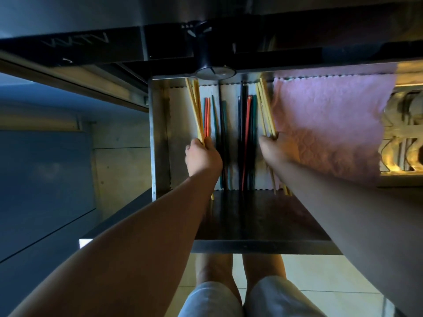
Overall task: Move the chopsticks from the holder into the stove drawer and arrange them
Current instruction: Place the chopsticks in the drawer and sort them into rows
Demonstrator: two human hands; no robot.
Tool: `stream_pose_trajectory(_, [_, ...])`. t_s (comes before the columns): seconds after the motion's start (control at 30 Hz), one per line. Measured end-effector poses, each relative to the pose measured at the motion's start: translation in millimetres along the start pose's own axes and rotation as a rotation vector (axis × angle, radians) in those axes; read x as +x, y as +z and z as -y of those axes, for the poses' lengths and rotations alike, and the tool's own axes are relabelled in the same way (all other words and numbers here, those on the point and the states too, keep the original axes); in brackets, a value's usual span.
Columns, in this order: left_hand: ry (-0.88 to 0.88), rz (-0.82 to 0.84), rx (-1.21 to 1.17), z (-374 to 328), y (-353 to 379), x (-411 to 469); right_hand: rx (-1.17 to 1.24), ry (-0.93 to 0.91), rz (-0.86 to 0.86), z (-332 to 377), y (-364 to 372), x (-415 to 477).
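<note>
Now, left hand [202, 156], right hand [277, 149], gripping chopsticks [196, 110]

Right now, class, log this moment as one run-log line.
stage: arranging in drawer | left hand: grips left yellow bundle | right hand: grips right yellow bundle beside pink cloth | between: coloured chopsticks

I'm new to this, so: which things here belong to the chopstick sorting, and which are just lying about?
Job: left hand, right hand, each gripping yellow chopsticks; coloured chopsticks lying in the drawer.
Lying about: pink cloth, stove knob.
</note>
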State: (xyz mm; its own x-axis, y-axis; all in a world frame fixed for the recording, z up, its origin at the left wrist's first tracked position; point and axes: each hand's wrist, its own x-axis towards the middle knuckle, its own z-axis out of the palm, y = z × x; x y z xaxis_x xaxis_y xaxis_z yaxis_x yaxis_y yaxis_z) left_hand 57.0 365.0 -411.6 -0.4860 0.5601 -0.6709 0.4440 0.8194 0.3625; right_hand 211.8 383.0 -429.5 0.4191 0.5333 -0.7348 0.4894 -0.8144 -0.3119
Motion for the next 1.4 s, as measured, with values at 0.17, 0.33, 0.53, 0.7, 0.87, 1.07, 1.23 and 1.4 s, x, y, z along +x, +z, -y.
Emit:
stream_pose_trajectory(0.17, [-0.002,-0.016,0.032,0,-2,1,0.057,-0.027,0.048,0,-4,-7])
stream_pose_trajectory(0.33, [-0.053,0.014,0.002,-4,1,5,0.245,-0.053,0.083,-4,-6,-12])
stream_pose_trajectory(0.53, [-0.121,0.05,-0.073,-11,13,2,0.366,-0.006,0.088,-10,-10,-9])
stream_pose_trajectory(0.7, [-0.117,0.074,-0.071,-20,21,-4,0.41,-0.015,0.097,-12,-14,-10])
stream_pose_trajectory(0.87, [-0.13,0.092,-0.067,-25,26,-10,0.434,-0.02,0.107,-12,-19,-13])
stream_pose_trajectory(1.07, [-0.125,0.137,-0.113,-44,41,-26,0.446,0.007,0.111,-11,-27,-17])
stream_pose_trajectory(1.23, [-0.141,0.112,-0.097,-50,53,-30,0.452,-0.007,0.105,-11,-38,-19])
stream_pose_trajectory(1.4, [-0.151,0.105,-0.09,-50,59,-33,0.503,0.008,0.107,-14,-43,-18])
